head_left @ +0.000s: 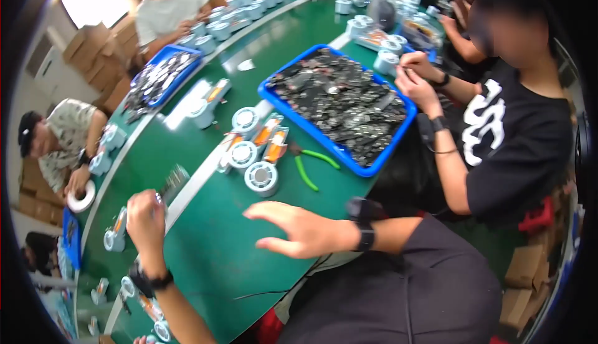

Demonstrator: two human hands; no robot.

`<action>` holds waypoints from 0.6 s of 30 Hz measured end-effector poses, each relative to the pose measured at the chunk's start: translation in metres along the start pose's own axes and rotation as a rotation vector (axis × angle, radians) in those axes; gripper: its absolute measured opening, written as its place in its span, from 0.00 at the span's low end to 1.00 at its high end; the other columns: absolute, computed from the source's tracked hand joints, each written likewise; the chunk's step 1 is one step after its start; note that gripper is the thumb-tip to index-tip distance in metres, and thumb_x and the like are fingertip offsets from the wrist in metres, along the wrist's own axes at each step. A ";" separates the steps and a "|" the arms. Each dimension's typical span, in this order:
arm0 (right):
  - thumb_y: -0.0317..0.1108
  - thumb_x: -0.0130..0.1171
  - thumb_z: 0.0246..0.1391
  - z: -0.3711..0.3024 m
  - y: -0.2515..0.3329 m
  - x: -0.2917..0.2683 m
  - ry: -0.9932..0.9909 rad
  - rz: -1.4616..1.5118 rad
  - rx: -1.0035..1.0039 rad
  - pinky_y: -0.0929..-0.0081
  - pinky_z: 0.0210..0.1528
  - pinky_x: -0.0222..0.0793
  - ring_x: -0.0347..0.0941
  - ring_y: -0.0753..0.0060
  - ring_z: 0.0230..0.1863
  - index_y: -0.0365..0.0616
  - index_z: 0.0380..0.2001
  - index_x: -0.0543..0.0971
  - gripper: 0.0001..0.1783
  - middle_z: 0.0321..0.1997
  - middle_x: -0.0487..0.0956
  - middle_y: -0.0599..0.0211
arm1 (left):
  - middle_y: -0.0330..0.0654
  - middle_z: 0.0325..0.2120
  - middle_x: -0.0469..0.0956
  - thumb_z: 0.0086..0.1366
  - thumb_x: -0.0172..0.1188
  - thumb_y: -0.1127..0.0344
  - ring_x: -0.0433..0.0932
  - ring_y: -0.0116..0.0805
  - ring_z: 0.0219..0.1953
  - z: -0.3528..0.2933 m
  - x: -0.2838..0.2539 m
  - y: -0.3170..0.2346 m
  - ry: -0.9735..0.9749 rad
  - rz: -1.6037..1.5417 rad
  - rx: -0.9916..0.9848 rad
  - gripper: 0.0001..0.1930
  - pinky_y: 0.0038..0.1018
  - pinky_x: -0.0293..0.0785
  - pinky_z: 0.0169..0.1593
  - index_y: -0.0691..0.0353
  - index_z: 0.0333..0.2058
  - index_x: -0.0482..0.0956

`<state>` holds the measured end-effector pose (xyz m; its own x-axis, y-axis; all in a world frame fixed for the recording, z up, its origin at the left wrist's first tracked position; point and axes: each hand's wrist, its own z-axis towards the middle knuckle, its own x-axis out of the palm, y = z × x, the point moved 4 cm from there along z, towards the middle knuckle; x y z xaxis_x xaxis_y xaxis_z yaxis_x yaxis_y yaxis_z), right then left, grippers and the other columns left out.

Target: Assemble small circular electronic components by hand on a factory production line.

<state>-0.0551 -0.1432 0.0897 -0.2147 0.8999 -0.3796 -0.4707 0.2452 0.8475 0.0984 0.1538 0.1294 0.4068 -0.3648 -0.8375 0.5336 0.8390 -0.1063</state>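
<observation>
My left hand is raised over the left part of the green table, its fingers curled closed. A blurred, see-through item with dark and pale streaks shows right beside its fingertips; I cannot make out what it is. My right hand hovers above the near table edge, thumb and fingers apart, holding nothing. Beyond it lie pliers with green handles, spread apart. Next to the pliers sit several light-blue round fan heads with clear and orange handle parts.
A blue tray full of small black parts stands ahead. A co-worker in a black shirt works at right. Across the table are another blue tray, more fan units and seated people. A thin dark cable crosses the near edge.
</observation>
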 end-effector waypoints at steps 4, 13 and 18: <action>0.32 0.65 0.59 -0.030 -0.009 -0.022 0.052 -0.035 0.046 0.57 0.64 0.69 0.73 0.47 0.61 0.37 0.55 0.75 0.22 0.58 0.77 0.50 | 0.48 0.36 0.84 0.61 0.67 0.62 0.82 0.57 0.43 0.051 0.050 0.066 0.063 0.134 -0.541 0.09 0.41 0.77 0.51 0.61 0.33 0.82; 0.27 0.67 0.55 0.019 0.004 -0.086 -0.065 -0.252 -0.133 0.62 0.51 0.76 0.80 0.53 0.47 0.39 0.43 0.81 0.12 0.45 0.83 0.58 | 0.53 0.56 0.78 0.61 0.68 0.44 0.75 0.56 0.61 0.174 0.163 -0.043 0.063 -0.186 -0.074 0.31 0.45 0.73 0.61 0.59 0.56 0.79; 0.30 0.68 0.55 0.040 0.009 -0.133 -0.058 -0.463 -0.175 0.60 0.48 0.75 0.79 0.52 0.44 0.40 0.39 0.82 0.09 0.41 0.83 0.59 | 0.57 0.60 0.75 0.61 0.67 0.47 0.77 0.54 0.59 0.175 0.149 -0.054 0.315 -0.138 -0.363 0.38 0.45 0.74 0.60 0.56 0.66 0.68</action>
<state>0.0034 -0.2461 0.1631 0.0962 0.7301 -0.6765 -0.6428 0.5645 0.5178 0.2599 -0.0165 0.1041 0.0772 -0.3899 -0.9176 0.2510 0.8983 -0.3606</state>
